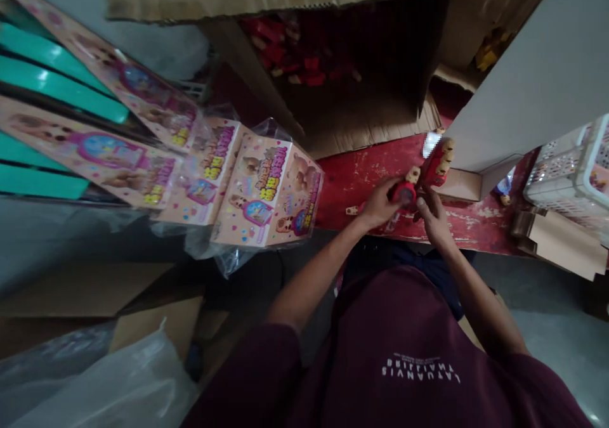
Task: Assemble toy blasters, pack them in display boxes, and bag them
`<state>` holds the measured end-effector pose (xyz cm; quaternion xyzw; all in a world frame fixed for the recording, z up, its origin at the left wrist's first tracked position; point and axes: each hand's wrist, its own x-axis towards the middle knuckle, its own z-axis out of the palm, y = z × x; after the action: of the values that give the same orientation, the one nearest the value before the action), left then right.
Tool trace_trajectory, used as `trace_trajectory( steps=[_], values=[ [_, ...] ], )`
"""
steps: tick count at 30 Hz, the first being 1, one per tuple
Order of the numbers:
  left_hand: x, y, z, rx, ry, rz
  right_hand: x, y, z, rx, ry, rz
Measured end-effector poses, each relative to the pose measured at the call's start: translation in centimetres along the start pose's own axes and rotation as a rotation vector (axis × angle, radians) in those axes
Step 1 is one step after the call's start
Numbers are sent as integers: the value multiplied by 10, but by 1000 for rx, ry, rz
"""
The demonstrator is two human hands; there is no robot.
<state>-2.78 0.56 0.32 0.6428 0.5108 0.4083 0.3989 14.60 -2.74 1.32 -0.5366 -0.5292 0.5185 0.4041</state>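
Observation:
Over the red worktop, my left hand (382, 205) is closed around a small red toy figure (404, 193) with a tan bear-like head and a dark round face. Just to its right, my right hand (435, 220) has its thumb and fingers apart, with nothing visible between them. Its fingertips are close to a group of red toy figures (435, 169) with tan heads; whether they touch is unclear. Another tan-headed piece (352, 211) lies on the worktop by my left wrist. Dim light and blur hide small details.
An open cardboard box (342, 139) with several red toys (304, 63) stands behind the worktop (349, 174). Printed toy boxes (266, 193) in clear plastic are at left. At right are a white basket (561, 168) and a cardboard piece (566, 241). A plastic bag (124, 377) lies lower left.

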Motion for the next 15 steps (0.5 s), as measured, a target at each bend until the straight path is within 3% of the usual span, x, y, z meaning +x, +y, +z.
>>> trace_trajectory(
  steps=[2,4,7,10,12,15],
  values=[
    [-26,14,6,-83,-62,60,-10,-19,-15,-62,-128,-39],
    [-45,25,17,-77,-49,97,-21,-36,-39,-241,-159,-108],
    [-52,34,46,60,-7,178,-27,-51,-92,-545,87,-214],
    [-36,31,90,258,-152,275,-9,-50,-145,-745,420,-277],
    [-16,24,122,412,-292,311,14,-40,-169,-806,465,-290],
    [13,11,161,623,-381,340,48,-18,-183,-832,398,-309]
  ],
)
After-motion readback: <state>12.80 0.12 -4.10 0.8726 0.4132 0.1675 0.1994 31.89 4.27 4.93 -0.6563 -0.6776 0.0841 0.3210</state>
